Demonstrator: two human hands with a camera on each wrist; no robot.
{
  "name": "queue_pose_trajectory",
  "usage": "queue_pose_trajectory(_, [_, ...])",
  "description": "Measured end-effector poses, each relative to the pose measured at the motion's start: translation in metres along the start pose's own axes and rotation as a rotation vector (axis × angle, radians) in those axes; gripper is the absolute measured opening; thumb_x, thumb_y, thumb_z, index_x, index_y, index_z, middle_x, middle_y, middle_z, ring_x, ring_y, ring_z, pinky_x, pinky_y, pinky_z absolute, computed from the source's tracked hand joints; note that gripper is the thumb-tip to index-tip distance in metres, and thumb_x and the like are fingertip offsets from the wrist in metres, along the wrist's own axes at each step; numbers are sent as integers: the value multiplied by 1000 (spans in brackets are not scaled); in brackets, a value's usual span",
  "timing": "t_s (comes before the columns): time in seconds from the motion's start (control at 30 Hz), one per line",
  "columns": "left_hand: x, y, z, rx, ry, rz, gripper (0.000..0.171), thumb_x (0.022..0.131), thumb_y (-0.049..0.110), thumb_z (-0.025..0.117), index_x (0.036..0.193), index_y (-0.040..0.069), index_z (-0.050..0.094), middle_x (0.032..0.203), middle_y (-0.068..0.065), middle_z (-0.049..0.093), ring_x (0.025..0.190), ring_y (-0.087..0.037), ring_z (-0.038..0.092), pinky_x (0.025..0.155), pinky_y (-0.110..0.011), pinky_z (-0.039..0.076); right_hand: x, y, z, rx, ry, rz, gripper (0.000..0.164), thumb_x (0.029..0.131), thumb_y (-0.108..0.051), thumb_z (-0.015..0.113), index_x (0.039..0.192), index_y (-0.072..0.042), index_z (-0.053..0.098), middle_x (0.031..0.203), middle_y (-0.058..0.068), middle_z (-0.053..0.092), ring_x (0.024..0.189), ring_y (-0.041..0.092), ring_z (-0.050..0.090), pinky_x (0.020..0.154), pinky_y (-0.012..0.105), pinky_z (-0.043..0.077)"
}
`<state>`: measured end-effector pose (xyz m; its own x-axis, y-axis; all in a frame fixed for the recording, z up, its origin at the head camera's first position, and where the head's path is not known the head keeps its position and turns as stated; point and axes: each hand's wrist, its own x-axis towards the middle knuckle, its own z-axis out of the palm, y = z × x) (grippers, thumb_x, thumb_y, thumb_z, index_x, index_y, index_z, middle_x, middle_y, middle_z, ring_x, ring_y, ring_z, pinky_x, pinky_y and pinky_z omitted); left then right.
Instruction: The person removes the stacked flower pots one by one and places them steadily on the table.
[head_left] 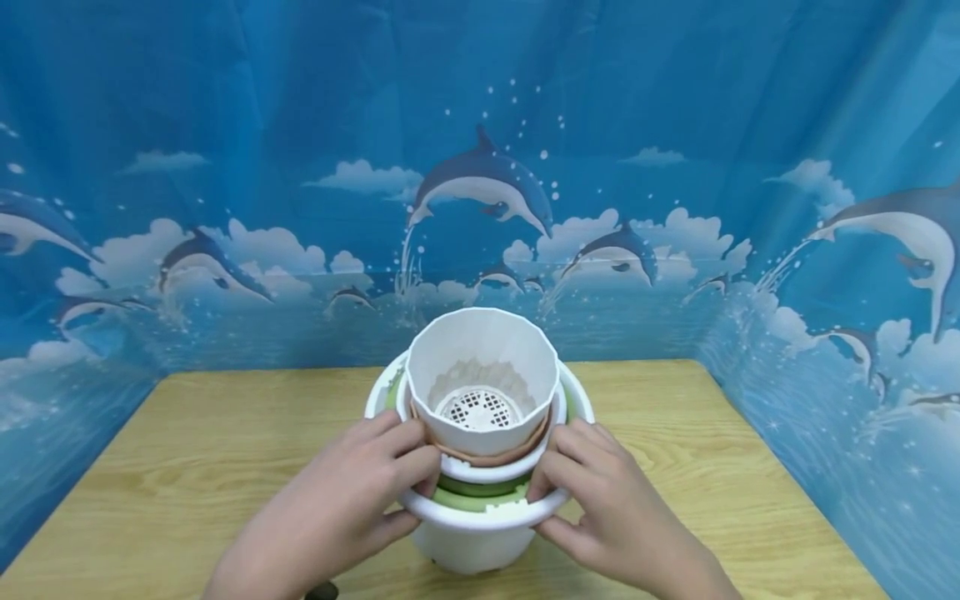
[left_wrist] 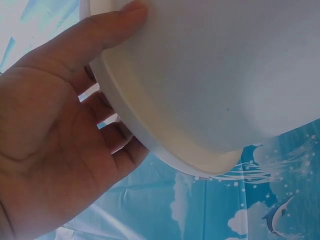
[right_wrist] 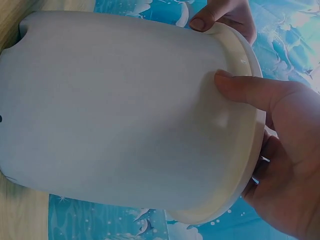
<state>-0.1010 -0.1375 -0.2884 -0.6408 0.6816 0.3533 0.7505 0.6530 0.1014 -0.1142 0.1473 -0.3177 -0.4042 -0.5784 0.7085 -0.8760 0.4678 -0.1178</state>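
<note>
The round white plastic pot with a thick rim (head_left: pixel 472 546) sits upright close to the person, on or barely above the pale yellow wood-grained counter (head_left: pixel 247 425), I can't tell which. Nested in it are a light green plastic pot (head_left: pixel 467 502), a round white-rimmed pot (head_left: pixel 487 475), a terracotta-coloured pot (head_left: pixel 491 459) and, uppermost, a white many-sided plastic pot with a grid floor (head_left: pixel 483 342). That top one worries me most: no hand holds it, it rides high over the others, and a sharp tilt might tip it out. The left hand (head_left: pixel 375 479) has its fingers hooked over the outer rim, thumb underneath against the wall; the right hand (head_left: pixel 596 483) holds the other side likewise, so both grip the outer pot alone. That rim looks smooth and rounded, so under the stack's weight one side could slip and set everything leaning. Fingertips tucked inside the rim might get pinched if the inner pots shifted. Behind hangs a blue curtain printed with dolphins (head_left: pixel 300 100), well clear of the stack.
</note>
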Motion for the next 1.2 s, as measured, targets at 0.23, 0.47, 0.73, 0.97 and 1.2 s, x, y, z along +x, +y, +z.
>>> queue_pose_trajectory(0.23, [2, 0, 1, 0, 11, -2, 32, 78, 34, 85, 90, 30, 56, 102, 19, 53, 90, -4, 44, 79, -29, 46, 1, 3, -4, 128, 27, 5, 35, 75, -45, 83, 95, -24, 64, 91, -15, 56, 84, 3, 48, 79, 17, 35])
queue_pose_trajectory(0.47, [5, -2, 2, 6, 31, 17, 34, 76, 33, 86, 87, 29, 54, 97, 19, 51, 86, -5, 42, 78, -29, 44, 15, 10, -4, 197, 247, -32, 27, 87, -34, 77, 95, -10, 68, 93, 0, 64, 87, 13, 54, 81, 20, 42])
queue_pose_trajectory(0.73, [5, -4, 3, 4, 57, 34, 36, 74, 29, 87, 86, 28, 53, 95, 18, 51, 85, -6, 42, 74, -28, 43, 37, 25, -2, 95, 418, -36, 38, 93, -41, 69, 102, -4, 70, 106, 19, 61, 100, 27, 52, 93, 28, 40])
queue_pose_trajectory(0.97, [8, -8, 6, -31, 63, 8, 36, 74, 22, 86, 85, 29, 53, 94, 18, 51, 87, -7, 45, 73, -30, 44, 41, 31, 3, 160, 265, -45, 42, 92, -46, 67, 122, -15, 69, 133, 15, 59, 129, 35, 48, 112, 45, 34])
queue_pose_trajectory(1.2, [5, -8, 7, -34, 75, -3, 38, 73, 22, 86, 83, 30, 51, 93, 19, 49, 88, -5, 44, 74, -29, 44, 39, 29, 10, 180, 242, -30, 37, 93, -43, 67, 113, -12, 69, 117, 9, 66, 129, 35, 49, 114, 45, 34])
